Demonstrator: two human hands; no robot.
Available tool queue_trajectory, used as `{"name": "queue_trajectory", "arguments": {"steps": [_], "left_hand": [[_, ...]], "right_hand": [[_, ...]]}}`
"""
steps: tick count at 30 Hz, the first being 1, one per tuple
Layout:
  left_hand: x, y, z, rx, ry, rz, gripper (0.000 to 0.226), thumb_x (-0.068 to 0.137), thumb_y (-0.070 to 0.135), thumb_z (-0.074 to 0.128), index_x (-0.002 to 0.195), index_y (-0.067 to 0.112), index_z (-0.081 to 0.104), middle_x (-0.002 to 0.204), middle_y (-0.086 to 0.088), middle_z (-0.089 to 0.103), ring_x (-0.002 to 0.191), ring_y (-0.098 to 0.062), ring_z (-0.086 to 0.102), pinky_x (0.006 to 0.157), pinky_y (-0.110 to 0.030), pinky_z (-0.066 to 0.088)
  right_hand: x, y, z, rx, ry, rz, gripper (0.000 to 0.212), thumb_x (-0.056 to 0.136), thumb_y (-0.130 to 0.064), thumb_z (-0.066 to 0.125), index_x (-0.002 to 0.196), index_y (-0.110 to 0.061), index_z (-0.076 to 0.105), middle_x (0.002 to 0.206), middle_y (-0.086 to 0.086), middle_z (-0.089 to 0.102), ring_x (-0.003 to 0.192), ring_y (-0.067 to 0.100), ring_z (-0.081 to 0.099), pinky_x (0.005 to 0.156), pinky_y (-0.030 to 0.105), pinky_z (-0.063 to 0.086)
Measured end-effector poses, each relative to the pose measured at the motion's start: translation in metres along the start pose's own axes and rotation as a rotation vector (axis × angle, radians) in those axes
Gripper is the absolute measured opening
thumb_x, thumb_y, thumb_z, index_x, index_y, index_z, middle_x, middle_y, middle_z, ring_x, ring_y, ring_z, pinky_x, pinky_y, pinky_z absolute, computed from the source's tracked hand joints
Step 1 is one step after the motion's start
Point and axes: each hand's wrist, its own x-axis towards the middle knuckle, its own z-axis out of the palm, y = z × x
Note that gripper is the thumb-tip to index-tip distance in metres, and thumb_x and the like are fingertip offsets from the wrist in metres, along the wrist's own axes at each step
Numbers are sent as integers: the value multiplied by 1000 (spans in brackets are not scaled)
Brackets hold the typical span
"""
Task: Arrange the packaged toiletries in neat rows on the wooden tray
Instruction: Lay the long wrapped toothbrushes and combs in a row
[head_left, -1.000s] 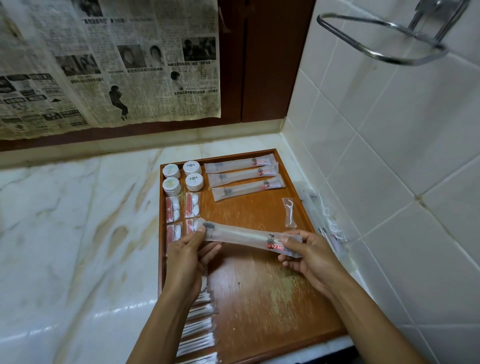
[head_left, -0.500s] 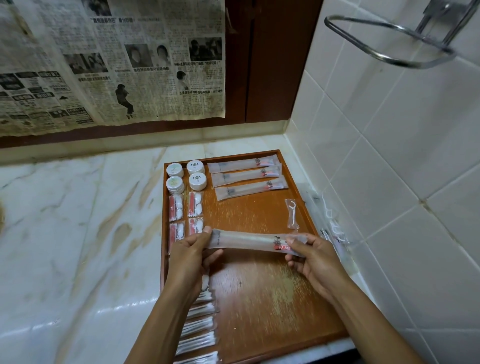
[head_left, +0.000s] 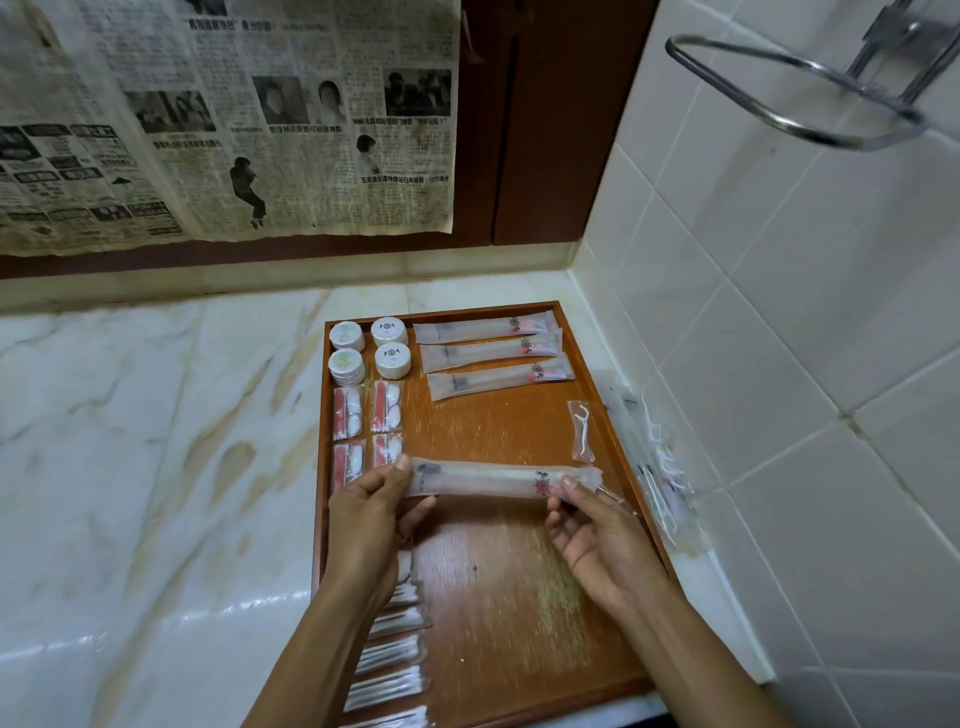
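Both of my hands hold one long toothbrush packet (head_left: 498, 480) level over the middle of the wooden tray (head_left: 519, 597): my left hand (head_left: 371, 514) pinches its dark end, my right hand (head_left: 597, 535) pinches the red-printed end. Beyond it I see a flosser packet (head_left: 581, 430) by the right rim. Farthest back lie three toothbrush packets (head_left: 493, 354) in a row beside four round white tubs (head_left: 370, 349).

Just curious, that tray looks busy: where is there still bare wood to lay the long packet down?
Bare wood on the tray lies between the three toothbrush packets and the held packet, and nearer below both hands. The left edge is crowded with sachets.
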Motion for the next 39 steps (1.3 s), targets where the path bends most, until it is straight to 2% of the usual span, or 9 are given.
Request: {"name": "queue_trajectory", "arguments": {"steps": [5,10,13,17,22,28,34,39], "left_hand": [[-1,3,-3,23,-89,3,20,76,21,67,80,4,77,91,-10,71,81,-18,68,64,-24,60],[0,1,-3,25,-37,26,16,82,10,66,69,7,76,87,-6,69,78,-16,65,57,-21,58],[0,0,-2,38,-19,38,13,83,9,67,73,5,74,88,-7,68,77,-16,64,55,-19,57],[2,-2,-3,46,-15,33,11,85,9,67,84,-1,73,93,-9,69,81,-17,65,57,-19,57],[3,-3,-6,211,-15,103,11,87,12,64,86,5,73,93,-16,69,75,-22,63,55,-21,55],[5,-5,-8,196,20,117,17,90,15,63,88,2,73,97,-18,68,79,-23,65,57,-22,57],[4,-2,-3,169,88,79,34,97,26,55,81,5,76,92,-18,71,64,-24,62,49,-21,54],[0,3,-4,136,-40,12,32,87,29,63,95,0,73,91,-16,72,69,-21,68,52,-22,56]], "right_hand": [[-1,2,2,-38,24,-27,22,74,-5,68,95,0,64,78,10,68,68,14,62,60,23,54],[-5,5,7,-72,13,-17,11,80,-7,65,90,-5,64,78,8,67,68,13,60,64,26,49],[-7,8,8,-78,3,-12,15,85,-10,63,99,-4,64,83,11,69,69,15,61,66,28,48],[-7,9,8,-112,14,-28,26,81,-13,66,105,-3,63,85,13,69,69,17,62,66,30,48],[-6,8,10,-179,24,-35,27,87,-17,64,109,-2,63,84,14,70,69,20,62,63,32,48],[-6,7,10,-254,31,-75,19,88,-14,64,103,-2,64,82,14,70,66,19,62,57,28,50],[-6,6,11,-309,34,-128,14,89,-13,62,98,-2,65,80,13,70,65,18,60,56,26,50],[-4,4,7,-318,34,-148,17,88,-14,63,99,0,66,81,15,69,65,18,62,56,26,52]]}}
